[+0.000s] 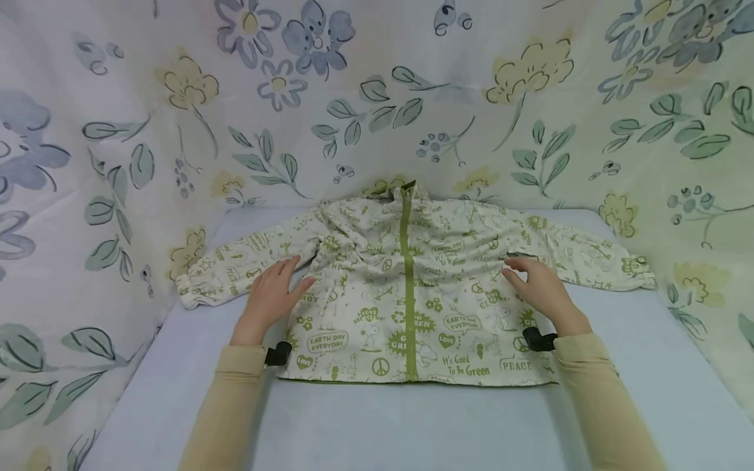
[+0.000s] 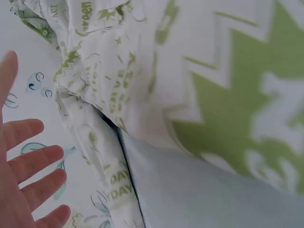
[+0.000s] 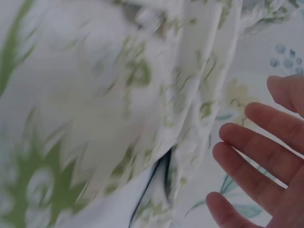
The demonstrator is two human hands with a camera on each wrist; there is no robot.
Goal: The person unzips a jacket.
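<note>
A cream jacket (image 1: 365,307) with green print and a green zip strip (image 1: 409,281) down its front lies spread out, collar away from me. Its sleeves stretch out to both sides. My left hand (image 1: 272,296) is over the gap between the left sleeve (image 1: 235,265) and the body, fingers spread and holding nothing. Across from it, my right hand (image 1: 538,291) hovers by the body's right side, below the right sleeve (image 1: 595,258). In the right wrist view the fingers (image 3: 256,137) are extended and apart from the cloth; the left wrist view shows the left fingers (image 2: 40,161) likewise.
The jacket lies on a pale table (image 1: 365,425). A floral curtain (image 1: 377,118) hangs behind the table and along both sides. Black wrist straps with small cameras (image 1: 279,354) sit on both wrists, over the jacket's lower side edges in the head view.
</note>
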